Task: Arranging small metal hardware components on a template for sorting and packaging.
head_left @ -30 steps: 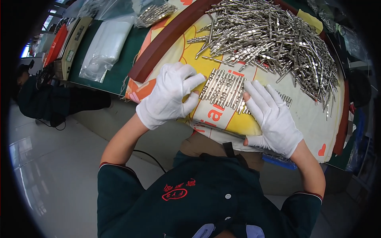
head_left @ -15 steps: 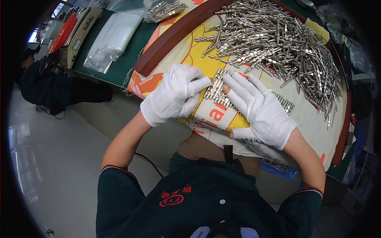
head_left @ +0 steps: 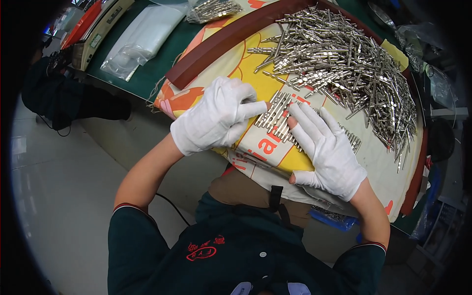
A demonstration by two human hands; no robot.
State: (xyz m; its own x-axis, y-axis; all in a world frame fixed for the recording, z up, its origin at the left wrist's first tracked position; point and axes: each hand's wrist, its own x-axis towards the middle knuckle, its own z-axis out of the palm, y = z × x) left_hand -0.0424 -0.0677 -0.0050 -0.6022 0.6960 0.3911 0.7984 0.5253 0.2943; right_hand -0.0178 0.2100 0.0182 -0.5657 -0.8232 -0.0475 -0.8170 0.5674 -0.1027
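Observation:
A row of slim silver metal rods with stepped, ridged shafts lies side by side on a patterned cloth. My left hand, in a white glove, is at the row's left end. Its index finger reaches to the rods while the other fingers curl in; whatever they may hold is hidden. Over the row's middle lies my right hand, also gloved, with its fingers stretched out and thumb apart. Some fingertips are bare. The rods' right end shows beyond its fingers. A large loose heap of similar rods lies just behind.
Reddish-brown strips edge the cloth. Clear plastic bags, a bag of rods and a beige device sit on the green table at the left. A blue tray is below the near edge. Another person is at far left.
The whole view has tilted and shifted slightly. My right fingers have moved a little right, and slightly more of the row's left part shows. My left index finger stays at the row's end.

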